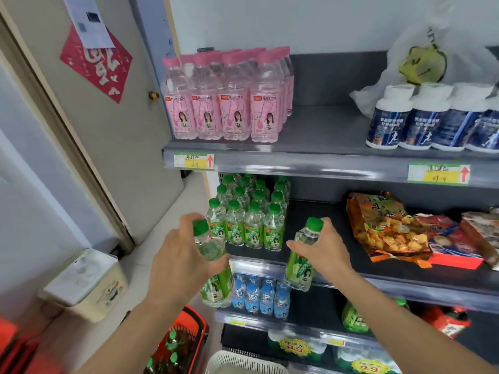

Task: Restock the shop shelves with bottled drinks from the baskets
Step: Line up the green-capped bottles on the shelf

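Now we hold one bottle in each hand, both just off the front edge of the middle shelf [316,209]. Our left hand [183,255] is curled round the shoulder of a clear plastic bottle [216,282] with a ribbed green cap and a green label. It is tilted, and its base hangs below the shelf's lip. Our right hand [324,249] grasps a second green-capped bottle [301,265] by its neck and shoulder, nearly upright, at the same edge. At the shelf's left end stands a tight block of matching bottles [248,225], four across the front. Between that block and the crinkled snack bags [388,228] toward the right runs a bare strip of smooth dark shelf, directly behind our right hand. Lower left, a red basket [201,327] holds more green-capped bottles [172,344].
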The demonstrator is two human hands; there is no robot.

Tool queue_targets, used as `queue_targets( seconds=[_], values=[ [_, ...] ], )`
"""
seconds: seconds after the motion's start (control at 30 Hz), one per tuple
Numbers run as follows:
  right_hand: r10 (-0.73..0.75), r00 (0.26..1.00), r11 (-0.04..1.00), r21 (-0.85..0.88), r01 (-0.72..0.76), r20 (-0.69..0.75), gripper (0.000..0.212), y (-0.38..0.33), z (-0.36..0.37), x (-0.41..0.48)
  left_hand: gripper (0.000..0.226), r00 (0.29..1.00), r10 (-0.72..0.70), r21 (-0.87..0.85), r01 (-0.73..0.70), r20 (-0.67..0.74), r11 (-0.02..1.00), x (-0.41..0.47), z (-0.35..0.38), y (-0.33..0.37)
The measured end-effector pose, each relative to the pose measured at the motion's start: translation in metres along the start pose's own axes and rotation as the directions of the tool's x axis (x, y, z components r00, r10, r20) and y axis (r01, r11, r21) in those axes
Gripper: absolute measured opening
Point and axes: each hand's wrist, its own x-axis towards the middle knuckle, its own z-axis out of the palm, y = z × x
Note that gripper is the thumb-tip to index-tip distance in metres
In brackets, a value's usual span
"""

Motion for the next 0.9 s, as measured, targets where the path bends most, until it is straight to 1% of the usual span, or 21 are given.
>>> queue_targets(
  seconds=[0.07, 0.2, 0.33, 0.43, 0.53, 0.6, 0.7, 0.8, 0.9],
  values=[
    [-0.01, 1.0, 1.0, -0.02, 0.009, -0.022, 0.087, 0.009, 0.001, 0.026, 0.077, 1.0, -0.007, 0.015, 0.007, 0.019, 1.0, 0.006, 0.015, 0.006],
    [-0.052, 0.998, 0.994, -0.098, 0.049, -0.033, 0.087, 0.026, 0.013, 0.071, 0.077, 0.995, -0.009, 0.006, 0.008, 0.098, 1.0, 0.011, 0.044, 0.018],
    [-0.037, 0.999, 0.992, -0.121, 0.035, -0.014, 0.092, 0.036, 0.028, 0.11, 0.078, 0.988, -0.009, 0.01, 0.007, 0.153, 1.0, 0.018, 0.07, 0.024],
    [-0.045, 0.999, 0.993, -0.109, 0.045, -0.001, 0.09, 0.044, 0.042, 0.133, 0.081, 0.987, 0.016, 0.015, -0.018, 0.162, 1.0, 0.025, 0.087, 0.027],
    [-0.053, 0.999, 0.992, -0.113, 0.053, 0.003, 0.087, 0.055, 0.054, 0.144, 0.083, 0.99, 0.032, 0.026, -0.036, 0.137, 0.999, 0.031, 0.099, 0.03],
    [-0.061, 0.998, 0.994, -0.093, 0.064, 0.034, 0.087, 0.06, 0.058, 0.149, 0.083, 0.991, 0.037, 0.024, -0.041, 0.129, 0.999, 0.034, 0.106, 0.031],
    [-0.066, 0.994, 0.998, -0.015, 0.068, 0.087, 0.083, 0.072, 0.059, 0.149, 0.081, 0.987, 0.001, 0.002, -0.001, 0.163, 1.0, 0.038, 0.114, 0.031],
    [-0.067, 0.994, 0.997, 0.052, 0.063, 0.087, 0.084, 0.09, 0.061, 0.143, 0.081, 0.985, -0.008, -0.015, 0.011, 0.17, 1.0, 0.04, 0.122, 0.03],
    [-0.041, 0.997, 0.994, 0.101, 0.035, 0.063, 0.077, 0.098, 0.068, 0.144, 0.081, 0.987, -0.007, -0.031, 0.012, 0.164, 0.999, 0.04, 0.128, 0.03]
  ],
)
